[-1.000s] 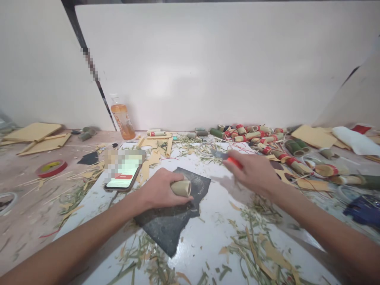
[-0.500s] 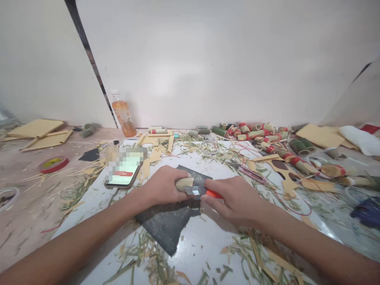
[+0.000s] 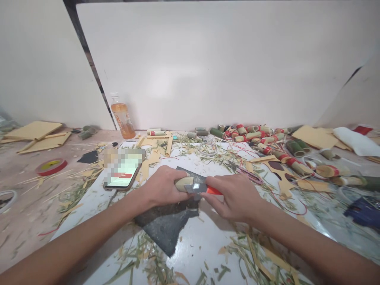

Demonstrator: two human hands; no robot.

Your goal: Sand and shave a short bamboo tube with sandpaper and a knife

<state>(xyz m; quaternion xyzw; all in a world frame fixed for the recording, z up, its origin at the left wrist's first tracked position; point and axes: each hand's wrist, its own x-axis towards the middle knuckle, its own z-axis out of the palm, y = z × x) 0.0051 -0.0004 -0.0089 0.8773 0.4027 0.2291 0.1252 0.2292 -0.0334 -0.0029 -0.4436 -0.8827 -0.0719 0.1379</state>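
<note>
My left hand (image 3: 166, 185) is closed around a short pale piece of bamboo (image 3: 183, 183), whose right end sticks out past the fingers. In my right hand (image 3: 233, 196) is a utility knife (image 3: 213, 191) with an orange handle, its grey blade (image 3: 196, 187) lying against the bamboo's right end. Beneath both hands lies a torn dark grey sheet (image 3: 166, 225), perhaps sandpaper, on a white board (image 3: 204, 245) strewn with green and tan shavings. My fingers hide much of the bamboo and of the knife handle.
A phone (image 3: 126, 174) lies left of my hands, with a drink bottle (image 3: 123, 120) behind it. Red tape (image 3: 51, 166) sits farther left. Bamboo pieces bound in red (image 3: 252, 132) are heaped at the back right, near pink-handled scissors (image 3: 251, 175). A white panel (image 3: 222, 67) stands behind.
My right hand has shifted slightly and the knife blade has turned, its face and the orange handle showing more. The left hand keeps hold of the bamboo. The whole view has tilted a little.
</note>
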